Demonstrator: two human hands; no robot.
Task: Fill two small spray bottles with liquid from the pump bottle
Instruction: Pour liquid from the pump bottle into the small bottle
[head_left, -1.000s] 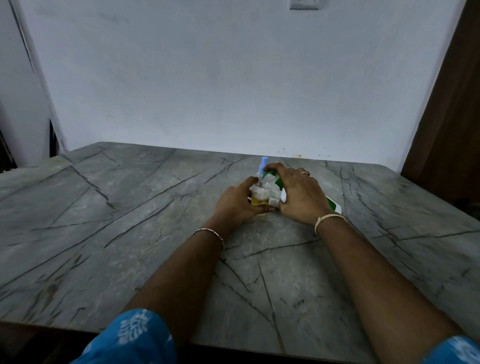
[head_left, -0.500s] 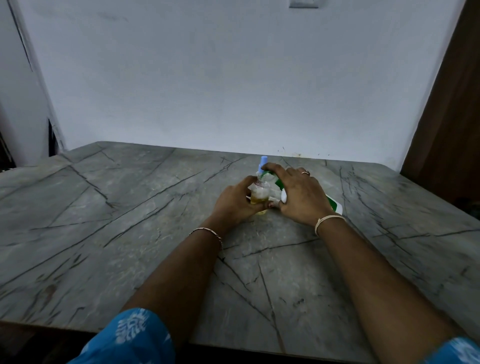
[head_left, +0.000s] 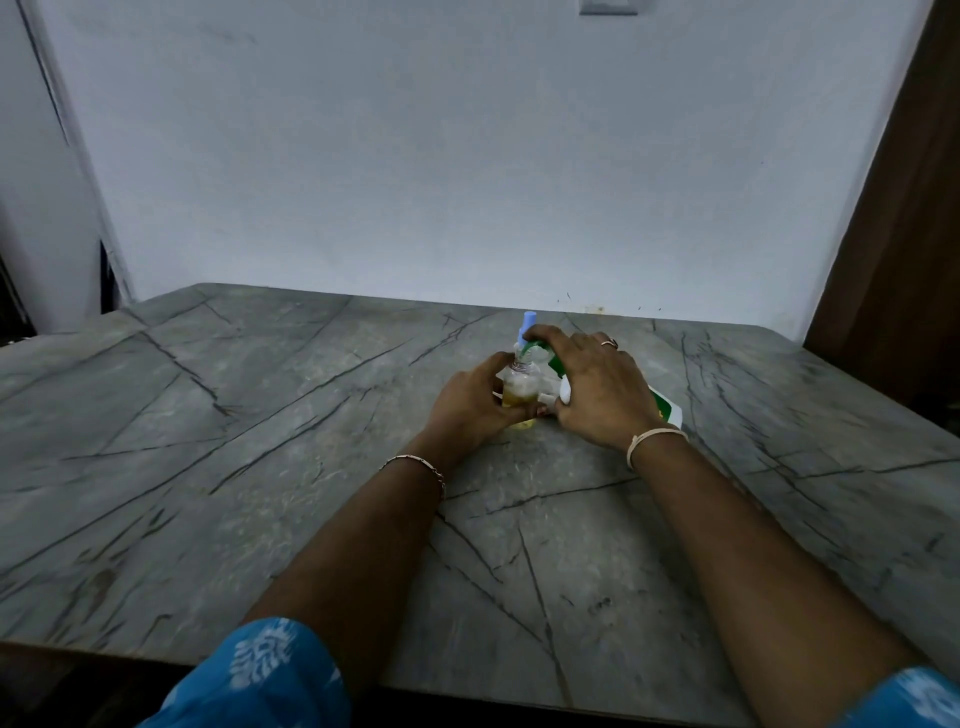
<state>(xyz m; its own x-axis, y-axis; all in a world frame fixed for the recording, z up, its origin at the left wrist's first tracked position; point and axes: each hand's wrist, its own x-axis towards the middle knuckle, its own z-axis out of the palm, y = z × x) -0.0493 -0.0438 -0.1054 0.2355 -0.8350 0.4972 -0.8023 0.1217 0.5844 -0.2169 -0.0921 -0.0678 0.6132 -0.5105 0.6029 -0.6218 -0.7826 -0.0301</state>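
Pump bottle (head_left: 666, 408) aslant, nozzle leftward over upright spray bottle (head_left: 521, 387)

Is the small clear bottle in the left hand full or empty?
Partly filled: yellow liquid sits only in the lower part of the small clear bottle.

1. Two hands, centre of the frame: left hand (head_left: 467, 405), right hand (head_left: 597, 395).
2. One small clear bottle (head_left: 519, 387) between the hands, yellow liquid in its lower part.
3. One pump bottle (head_left: 665, 408), green and white, mostly hidden under the right hand.
4. One blue tube-like piece (head_left: 529, 325) just above the small clear bottle; part of a second bottle or not, impossible to tell.
5. Two bracelets: left bracelet (head_left: 415, 462), right bracelet (head_left: 652, 439).
6. One ring (head_left: 609, 343), on the right hand.
7. Two blue patterned sleeves: left sleeve (head_left: 260, 670) at lower left, right sleeve (head_left: 914, 696) at lower right.
8. One grey veined table (head_left: 260, 415).
9. One wall plate (head_left: 608, 6), top edge.
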